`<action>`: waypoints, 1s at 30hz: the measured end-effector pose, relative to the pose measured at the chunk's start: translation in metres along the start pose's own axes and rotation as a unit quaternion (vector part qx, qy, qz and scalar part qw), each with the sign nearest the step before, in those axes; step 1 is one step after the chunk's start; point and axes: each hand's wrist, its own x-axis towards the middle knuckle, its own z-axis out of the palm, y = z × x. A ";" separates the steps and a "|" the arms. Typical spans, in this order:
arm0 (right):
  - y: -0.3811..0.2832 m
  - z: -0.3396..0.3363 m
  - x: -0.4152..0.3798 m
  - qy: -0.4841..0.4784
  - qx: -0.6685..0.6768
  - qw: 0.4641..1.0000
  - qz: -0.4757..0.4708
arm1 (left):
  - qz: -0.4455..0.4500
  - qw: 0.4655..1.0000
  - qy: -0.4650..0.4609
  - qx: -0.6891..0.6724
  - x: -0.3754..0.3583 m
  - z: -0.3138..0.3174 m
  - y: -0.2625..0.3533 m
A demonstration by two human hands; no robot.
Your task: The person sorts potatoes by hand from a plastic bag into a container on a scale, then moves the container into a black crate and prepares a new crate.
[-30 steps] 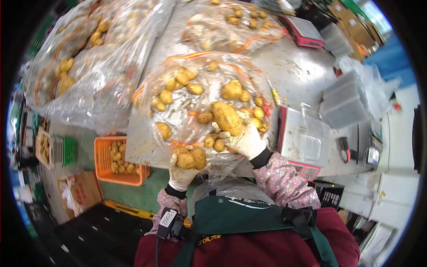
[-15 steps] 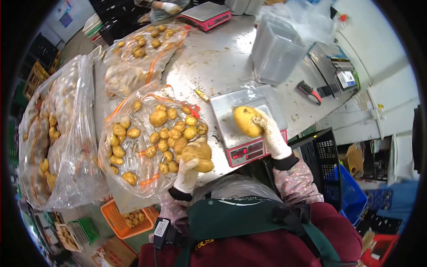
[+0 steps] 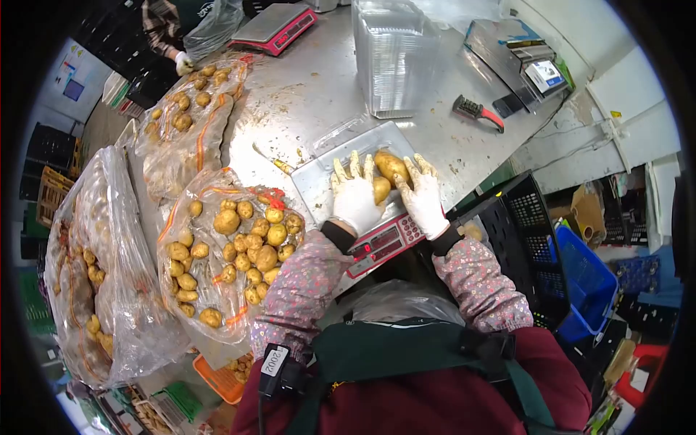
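Both my hands wear white gloves with soiled fingers, over the red electronic scale [image 3: 395, 241]. A clear plastic tray [image 3: 388, 134] appears to lie on its pan. My left hand [image 3: 355, 203] has its fingers stretched out, at the left side of a smaller potato [image 3: 380, 190]. With fingers spread, my right hand [image 3: 424, 199] touches the right side of a large potato [image 3: 391, 167]. The two potatoes sit side by side between the hands. What lies under the palms is hidden. Red digits glow on the scale's display, too small to read.
An opened plastic bag of potatoes [image 3: 210, 275] lies left of the scale, with more bags beyond it. Stacked clear containers [image 3: 395, 65] stand behind. A red-handled tool [image 3: 478, 112] lies right. A co-worker's gloved hand [image 3: 183, 63] is at the far left, near another scale [image 3: 272, 29].
My left hand has moved from the potato bag to the scale, letting go of the potato it held. My right hand has set its large potato down on the scale. The view has shifted.
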 end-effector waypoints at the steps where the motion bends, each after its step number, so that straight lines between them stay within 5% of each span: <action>1: 0.008 0.005 -0.005 0.018 0.051 0.998 0.025 | 0.011 0.997 0.012 -0.078 -0.001 0.002 -0.007; 4: 0.014 -0.019 -0.011 0.021 0.130 0.988 0.077 | -0.008 0.956 0.065 -0.285 -0.010 -0.020 -0.032; 5: 0.020 -0.025 -0.014 0.027 0.176 0.978 0.111 | 0.009 0.947 0.145 -0.287 -0.020 -0.019 -0.050; 6: 0.029 -0.030 -0.016 0.028 0.178 0.975 0.127 | -0.063 0.952 0.166 -0.250 -0.031 -0.027 -0.061; 9: 0.040 -0.049 -0.016 -0.002 0.178 0.965 0.194 | -0.258 0.831 0.273 -0.410 -0.060 0.009 -0.118; 13: 0.067 -0.036 -0.016 -0.019 0.261 0.942 0.210 | -0.297 0.795 0.248 -0.467 -0.057 -0.007 -0.133; 20: 0.058 -0.029 -0.006 -0.044 0.333 0.918 0.210 | -0.272 0.836 0.175 -0.442 -0.022 0.031 -0.122; 23: 0.045 -0.032 0.001 -0.058 0.328 0.909 0.252 | -0.328 0.723 0.001 -0.609 -0.006 0.067 -0.127; 24: 0.041 -0.031 0.004 -0.104 0.386 0.874 0.278 | -0.334 0.620 -0.020 -0.710 0.002 0.038 -0.101; 25: 0.038 -0.030 0.005 -0.148 0.441 0.832 0.301 | -0.333 0.619 -0.021 -0.710 0.006 0.038 -0.101; 27: 0.040 -0.022 -0.001 -0.184 0.472 0.805 0.309 | -0.182 0.501 0.029 -0.846 0.021 0.037 -0.103; 29: 0.043 -0.025 -0.008 -0.195 0.493 0.788 0.312 | -0.159 0.505 0.034 -0.848 0.014 0.028 -0.096; 30: 0.043 -0.029 -0.012 -0.190 0.492 0.790 0.312 | -0.141 0.644 0.014 -0.752 0.004 0.022 -0.088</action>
